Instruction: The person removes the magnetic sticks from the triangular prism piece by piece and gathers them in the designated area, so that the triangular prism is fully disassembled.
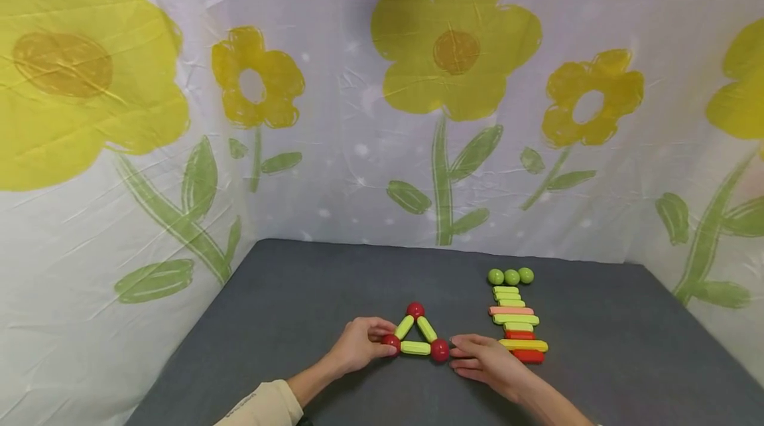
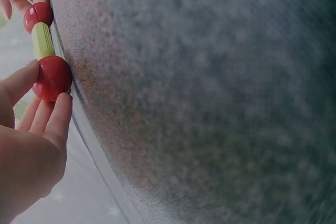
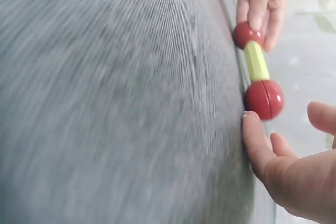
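Note:
A flat triangle lies on the dark table (image 1: 286,293), made of three yellow-green sticks (image 1: 415,348) joined by three red balls. One ball (image 1: 415,310) forms its far corner. My left hand (image 1: 360,346) pinches the near-left red ball (image 2: 53,78) between thumb and fingers. Just right of the near-right red ball (image 3: 264,99) is my right hand (image 1: 492,363), its fingers loosely extended and the thumb apart. One right fingertip comes right up to that ball in the right wrist view; whether it touches I cannot tell.
Right of the triangle, a column of loose sticks (image 1: 516,320) in yellow-green, pink, red and yellow lies side by side. Three green balls (image 1: 511,277) sit at its far end. A flowered cloth (image 1: 334,147) hangs behind and beside the table.

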Action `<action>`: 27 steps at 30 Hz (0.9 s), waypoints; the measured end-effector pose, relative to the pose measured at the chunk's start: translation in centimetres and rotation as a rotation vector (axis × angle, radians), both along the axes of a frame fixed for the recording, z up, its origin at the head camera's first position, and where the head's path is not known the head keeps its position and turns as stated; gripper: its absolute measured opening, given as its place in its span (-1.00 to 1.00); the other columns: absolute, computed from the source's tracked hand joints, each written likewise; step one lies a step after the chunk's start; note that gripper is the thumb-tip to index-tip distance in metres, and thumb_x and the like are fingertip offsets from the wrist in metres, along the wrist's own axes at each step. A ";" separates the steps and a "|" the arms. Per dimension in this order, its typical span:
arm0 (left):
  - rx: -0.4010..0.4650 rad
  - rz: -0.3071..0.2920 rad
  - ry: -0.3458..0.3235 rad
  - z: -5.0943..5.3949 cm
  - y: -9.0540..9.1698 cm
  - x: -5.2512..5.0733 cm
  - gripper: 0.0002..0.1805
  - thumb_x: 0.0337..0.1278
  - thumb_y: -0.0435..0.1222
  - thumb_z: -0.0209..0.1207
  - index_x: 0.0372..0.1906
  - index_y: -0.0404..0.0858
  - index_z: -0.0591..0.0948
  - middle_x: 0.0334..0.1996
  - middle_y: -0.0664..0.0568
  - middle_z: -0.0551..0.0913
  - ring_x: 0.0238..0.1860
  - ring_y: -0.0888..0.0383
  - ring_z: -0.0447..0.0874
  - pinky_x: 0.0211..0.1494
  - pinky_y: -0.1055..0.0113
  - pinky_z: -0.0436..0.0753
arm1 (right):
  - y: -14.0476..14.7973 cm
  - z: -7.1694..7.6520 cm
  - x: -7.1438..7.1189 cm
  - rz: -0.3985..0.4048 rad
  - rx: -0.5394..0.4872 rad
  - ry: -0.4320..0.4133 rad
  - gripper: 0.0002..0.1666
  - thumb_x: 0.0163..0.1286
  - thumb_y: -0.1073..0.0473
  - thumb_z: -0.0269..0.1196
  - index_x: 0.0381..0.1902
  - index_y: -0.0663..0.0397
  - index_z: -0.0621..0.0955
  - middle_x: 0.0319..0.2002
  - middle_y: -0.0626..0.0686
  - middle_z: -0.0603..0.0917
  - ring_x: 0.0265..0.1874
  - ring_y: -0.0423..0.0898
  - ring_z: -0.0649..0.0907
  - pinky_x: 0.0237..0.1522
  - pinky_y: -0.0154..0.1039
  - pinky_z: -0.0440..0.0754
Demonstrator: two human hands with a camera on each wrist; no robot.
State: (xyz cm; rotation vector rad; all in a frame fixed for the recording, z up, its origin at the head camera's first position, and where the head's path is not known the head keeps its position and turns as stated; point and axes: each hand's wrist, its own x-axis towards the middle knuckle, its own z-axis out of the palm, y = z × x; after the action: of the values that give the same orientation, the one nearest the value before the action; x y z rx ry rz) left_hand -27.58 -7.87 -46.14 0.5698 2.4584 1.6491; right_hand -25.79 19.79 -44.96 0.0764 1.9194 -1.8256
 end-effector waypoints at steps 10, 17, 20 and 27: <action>0.012 0.007 -0.014 -0.1 -0.1 0.0 -0.64 -0.08 -0.44 0.40 -0.09 -0.43 0.64 -0.23 -0.09 0.70 -0.19 0.06 0.68 -0.17 0.26 0.64 | -1.7 -0.3 -0.4 0.000 -0.081 0.006 -0.37 0.47 0.09 0.10 0.23 0.55 0.28 -0.11 0.18 0.57 -0.18 -0.04 0.66 -0.02 -0.11 0.58; 0.016 0.006 -0.020 -0.1 -0.3 0.0 -0.65 -0.06 -0.44 0.39 -0.09 -0.43 0.64 -0.22 -0.10 0.69 -0.17 0.05 0.68 -0.17 0.27 0.64 | -2.2 -0.4 -1.0 0.038 -0.064 -0.001 -0.32 0.42 0.06 0.19 0.19 0.59 0.33 -0.15 0.13 0.64 -0.18 -0.06 0.65 -0.01 -0.13 0.57; 0.019 0.001 -0.024 -0.1 -0.3 0.1 -0.65 -0.06 -0.45 0.39 -0.08 -0.43 0.64 -0.21 -0.10 0.69 -0.17 0.04 0.67 -0.16 0.26 0.64 | -2.2 -0.3 -1.4 0.071 0.002 0.019 -0.32 0.38 0.02 0.22 0.15 0.57 0.39 -0.16 0.12 0.63 -0.21 -0.06 0.66 -0.04 -0.13 0.58; 0.023 -0.009 -0.012 -0.1 -0.4 0.0 -0.64 -0.06 -0.45 0.39 -0.08 -0.43 0.64 -0.20 -0.11 0.69 -0.16 0.03 0.67 -0.16 0.25 0.64 | -2.2 -0.2 -2.1 0.187 0.127 0.093 -0.36 0.30 -0.05 0.29 0.02 0.46 0.52 -0.24 0.09 0.62 -0.27 -0.09 0.65 -0.10 -0.15 0.62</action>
State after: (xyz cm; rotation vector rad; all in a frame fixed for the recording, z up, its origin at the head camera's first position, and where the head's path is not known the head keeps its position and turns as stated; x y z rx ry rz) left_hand -27.58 -8.22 -46.28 0.5708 2.4278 1.6753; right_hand -27.92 17.63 -45.15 -0.1437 2.0310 -1.6106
